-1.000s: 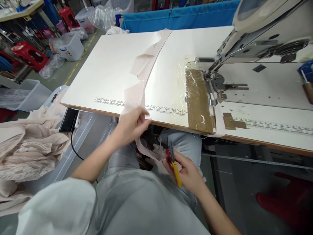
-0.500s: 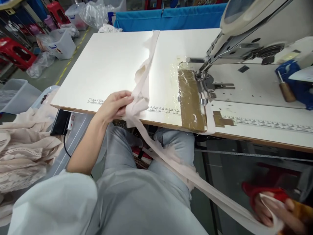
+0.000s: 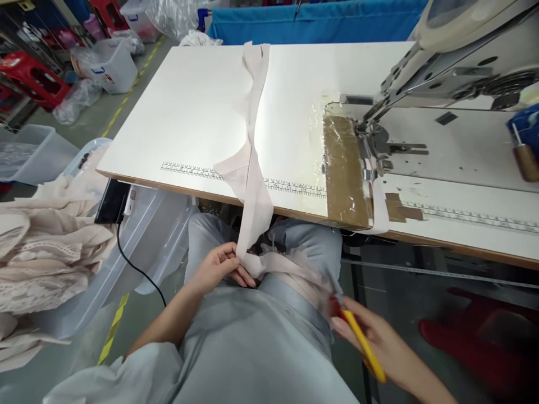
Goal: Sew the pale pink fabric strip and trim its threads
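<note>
My left hand is over my lap, its fingers pinched on a long pale pink fabric strip. From there the strip runs up over the table edge and across the white tabletop, twisted midway. The rest of it lies crumpled across my thighs. My right hand is at lower right, closed around scissors with a yellow handle and a red part. Their metal blades point up and left, close to the fabric on my lap, blurred by motion. Whether the blades touch the fabric I cannot tell.
A sewing machine stands on the right of the white table, with brown tape beside its needle area. To the left, piled pink garments overhang a clear plastic bin. A black device with a cable is at the table edge.
My left hand has come down from the tabletop to my lap with the strip. My right hand has moved inward from the far lower right; the fabric it held stretched now lies slack.
</note>
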The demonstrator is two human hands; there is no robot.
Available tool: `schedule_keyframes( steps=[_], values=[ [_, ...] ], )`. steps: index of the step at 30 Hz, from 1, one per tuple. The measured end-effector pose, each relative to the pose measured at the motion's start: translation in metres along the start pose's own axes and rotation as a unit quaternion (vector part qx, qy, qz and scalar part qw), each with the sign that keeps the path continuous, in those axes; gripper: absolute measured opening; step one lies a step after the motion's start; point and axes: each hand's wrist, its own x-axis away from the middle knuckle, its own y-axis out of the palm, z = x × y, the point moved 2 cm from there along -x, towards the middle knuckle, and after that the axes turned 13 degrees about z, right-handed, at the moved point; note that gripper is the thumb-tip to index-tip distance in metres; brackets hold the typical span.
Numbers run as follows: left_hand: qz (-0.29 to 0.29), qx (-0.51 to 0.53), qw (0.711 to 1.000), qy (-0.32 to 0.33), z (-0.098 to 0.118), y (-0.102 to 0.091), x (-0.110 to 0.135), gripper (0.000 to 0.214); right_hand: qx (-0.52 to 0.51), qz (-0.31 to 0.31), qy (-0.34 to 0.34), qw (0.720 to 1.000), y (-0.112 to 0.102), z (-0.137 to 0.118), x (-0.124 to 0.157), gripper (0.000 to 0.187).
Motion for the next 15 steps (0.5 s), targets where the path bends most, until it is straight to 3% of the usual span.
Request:
schedule_keyframes(
  steps=[3,6,11,15],
  values=[
    [0.034,-0.001,0.999,-0.005,-0.001,0.001,0.007,0.044,-0.030,-0.130,-0.056,0.989,0.023,-0.047,-0.028,0.040],
    [0.047,-0.006,0.999,-0.016,0.000,-0.002,0.011,0.046,0.017,-0.192,-0.121,0.974,0.031,-0.070,-0.054,0.040],
    [0.057,0.012,0.998,-0.038,-0.004,-0.008,0.010,0.044,0.080,-0.241,-0.200,0.946,0.038,-0.084,-0.083,0.044],
    [0.059,0.017,0.997,-0.048,-0.006,-0.009,0.009,0.044,0.108,-0.221,-0.207,0.947,0.040,-0.098,-0.091,0.047]
  ],
)
